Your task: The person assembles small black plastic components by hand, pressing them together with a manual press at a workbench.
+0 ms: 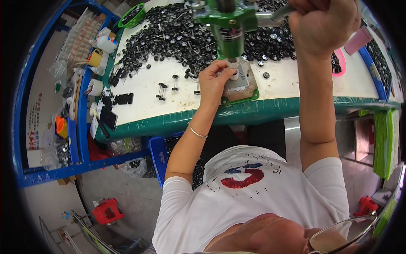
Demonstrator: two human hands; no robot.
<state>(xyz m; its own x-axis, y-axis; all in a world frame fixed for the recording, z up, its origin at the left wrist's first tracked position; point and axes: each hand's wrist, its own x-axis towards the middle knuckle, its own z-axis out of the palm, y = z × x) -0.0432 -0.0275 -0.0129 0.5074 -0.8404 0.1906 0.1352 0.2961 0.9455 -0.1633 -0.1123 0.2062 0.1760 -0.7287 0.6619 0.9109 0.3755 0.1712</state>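
Beneath the ram of a green hand press (231, 40), my left hand (215, 78) pinches what looks like a small black wheel (235, 76) at the white holder. My fingertips partly cover it. Raised at the upper right, my right hand (321, 27) is closed round the press's metal lever (282, 13). The press stands on a base plate (240, 82) at the table's front edge. Left of my left hand lie wheel-and-axle sets (174, 83), each with black wheels on a thin metal rod. One loose wheel (266, 75) rests right of the base.
A wide heap of black wheels and metal axles (169, 40) covers the back of the white table (144, 84). A green basket (132, 16) stands far left, a pink container (339, 62) at right. Black plastic parts (123, 98) and a phone-like dark slab (108, 118) lie at left.
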